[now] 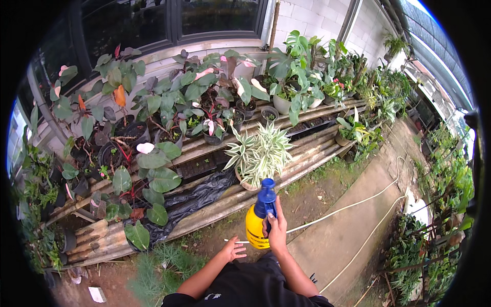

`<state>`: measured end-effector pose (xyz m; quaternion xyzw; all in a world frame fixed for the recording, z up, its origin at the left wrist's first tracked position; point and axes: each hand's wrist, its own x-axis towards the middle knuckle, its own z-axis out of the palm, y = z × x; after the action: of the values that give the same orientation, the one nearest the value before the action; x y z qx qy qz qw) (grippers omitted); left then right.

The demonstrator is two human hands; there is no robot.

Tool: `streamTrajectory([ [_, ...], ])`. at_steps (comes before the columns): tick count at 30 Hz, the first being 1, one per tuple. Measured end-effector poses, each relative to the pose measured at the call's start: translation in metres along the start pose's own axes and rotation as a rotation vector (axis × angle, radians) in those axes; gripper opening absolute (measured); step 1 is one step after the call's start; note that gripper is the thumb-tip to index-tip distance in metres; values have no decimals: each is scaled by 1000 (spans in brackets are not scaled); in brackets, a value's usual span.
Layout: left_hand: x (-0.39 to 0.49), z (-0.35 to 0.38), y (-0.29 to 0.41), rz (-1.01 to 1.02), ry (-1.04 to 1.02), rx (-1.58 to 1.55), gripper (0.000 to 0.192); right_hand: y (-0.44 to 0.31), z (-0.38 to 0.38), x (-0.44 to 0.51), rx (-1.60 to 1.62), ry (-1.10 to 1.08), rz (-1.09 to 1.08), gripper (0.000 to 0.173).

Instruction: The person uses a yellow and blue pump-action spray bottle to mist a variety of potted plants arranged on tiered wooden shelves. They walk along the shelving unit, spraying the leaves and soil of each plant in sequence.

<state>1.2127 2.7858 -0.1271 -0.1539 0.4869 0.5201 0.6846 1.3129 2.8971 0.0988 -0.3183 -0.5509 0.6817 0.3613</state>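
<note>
My right hand point(277, 226) grips the blue handle of a yellow pressure sprayer bottle point(255, 227), the thumb lying on the trigger part. Its blue pump head point(267, 193) points away from me, and the yellow tank bears dark writing. To the left of the tank, my left hand point(233, 249) holds nothing and has its fingers spread. Just beyond the sprayer stands a potted plant with white-edged striped leaves point(264, 153). Its pale pot point(245, 183) is partly hidden by the leaves and sits on the corrugated bench point(215, 215).
Potted philodendrons with pink and dark leaves point(195, 90) crowd the bench at the left and back. Black plastic sheeting point(199, 195) lies across it. A pale hose point(360, 253) loops over the concrete path point(345, 215). Shrubs point(406, 245) border the right. A feathery plant point(165, 268) grows near my left arm.
</note>
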Motion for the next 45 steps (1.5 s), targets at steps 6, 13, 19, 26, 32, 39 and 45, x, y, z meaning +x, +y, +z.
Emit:
streamTrajectory([
  [6, -11, 1, 9, -7, -48, -59, 60, -28, -1, 6, -34, -105, 5, 56],
  [13, -31, 10, 17, 49, -120, -30, 53, -26, 29, 8, 36, -97, 35, 55],
  [19, -47, 19, 19, 87, -184, -102, 53, -38, 47, 12, 81, -136, 35, 56],
  [26, -56, 26, 23, 244, -338, -177, 73, -60, 36, 22, 74, -351, 146, 56],
  [32, -69, 30, 23, 259, -321, -199, 77, -54, 50, 26, 54, -392, 102, 57],
  [39, -82, 24, 29, 355, -353, -216, 81, -51, 75, 15, 98, -303, 23, 56],
  [45, -99, 15, 38, 469, -272, -276, 80, -68, 81, 12, 30, -510, 39, 57],
])
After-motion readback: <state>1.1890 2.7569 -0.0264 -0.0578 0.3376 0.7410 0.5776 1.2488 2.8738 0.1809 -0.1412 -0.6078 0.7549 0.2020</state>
